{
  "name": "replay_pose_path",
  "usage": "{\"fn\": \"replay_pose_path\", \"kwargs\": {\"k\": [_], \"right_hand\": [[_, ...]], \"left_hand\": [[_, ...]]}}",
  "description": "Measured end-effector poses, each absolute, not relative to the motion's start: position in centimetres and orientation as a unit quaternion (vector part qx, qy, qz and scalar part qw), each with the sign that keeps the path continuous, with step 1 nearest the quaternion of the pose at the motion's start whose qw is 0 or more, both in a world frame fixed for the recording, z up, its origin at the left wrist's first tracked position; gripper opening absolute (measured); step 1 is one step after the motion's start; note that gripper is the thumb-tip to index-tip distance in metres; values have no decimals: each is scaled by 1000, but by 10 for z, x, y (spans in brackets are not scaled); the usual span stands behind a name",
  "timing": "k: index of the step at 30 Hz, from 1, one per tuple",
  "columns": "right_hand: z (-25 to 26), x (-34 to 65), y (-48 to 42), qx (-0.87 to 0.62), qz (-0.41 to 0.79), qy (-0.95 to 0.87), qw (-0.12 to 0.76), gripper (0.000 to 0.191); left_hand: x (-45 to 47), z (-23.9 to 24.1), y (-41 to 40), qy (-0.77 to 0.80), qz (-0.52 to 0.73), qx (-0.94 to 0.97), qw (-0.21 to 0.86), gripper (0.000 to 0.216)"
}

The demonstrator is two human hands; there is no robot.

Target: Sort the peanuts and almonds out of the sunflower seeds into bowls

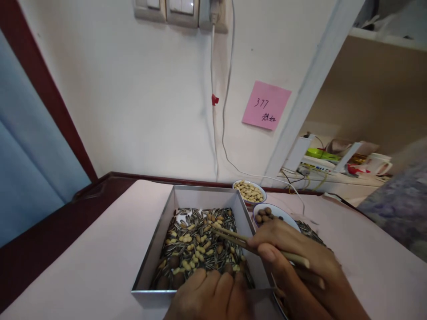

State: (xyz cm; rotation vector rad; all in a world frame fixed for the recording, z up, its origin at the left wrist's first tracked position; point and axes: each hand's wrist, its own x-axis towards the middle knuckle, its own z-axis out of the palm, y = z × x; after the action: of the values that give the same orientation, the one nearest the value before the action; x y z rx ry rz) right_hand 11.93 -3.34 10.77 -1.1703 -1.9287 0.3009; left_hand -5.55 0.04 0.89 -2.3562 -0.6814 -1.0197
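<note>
My right hand (296,253) is closed around a pair of wooden chopsticks (235,238), their tips down among the contents of a grey box (158,240). Whether the tips pinch anything is unclear. Striped sunflower seeds (196,218) fill the box, mixed with peanuts in their shells (200,255) and several round brown nuts (174,261). Curled over the near wall of the box is my left hand (210,295), its fingertips hidden from view. Beside the box, a white bowl (288,218) with round brown nuts is partly covered by my right hand.
Behind the box stands a bowl of peanuts (248,191). More sunflower seeds (310,232) lie right of my hand, and another bowl's rim (280,306) shows beneath it. A white cable (230,158) hangs down the wall onto the table. A person's patterned sleeve (396,204) is at right.
</note>
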Motion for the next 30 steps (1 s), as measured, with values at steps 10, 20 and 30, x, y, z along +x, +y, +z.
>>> {"fn": "replay_pose_path", "kwargs": {"k": [10,20,30], "right_hand": [[76,107,-5,-473,139,-764,415,27],[72,111,-7,-469,117,-761,432,29],[102,142,-40,-488,15,-750,446,19]], "left_hand": [[-54,2,5,-238,-391,-854,247,11],[-54,5,5,-232,-403,-845,264,14],[-58,3,0,-244,-370,-861,251,7]]}}
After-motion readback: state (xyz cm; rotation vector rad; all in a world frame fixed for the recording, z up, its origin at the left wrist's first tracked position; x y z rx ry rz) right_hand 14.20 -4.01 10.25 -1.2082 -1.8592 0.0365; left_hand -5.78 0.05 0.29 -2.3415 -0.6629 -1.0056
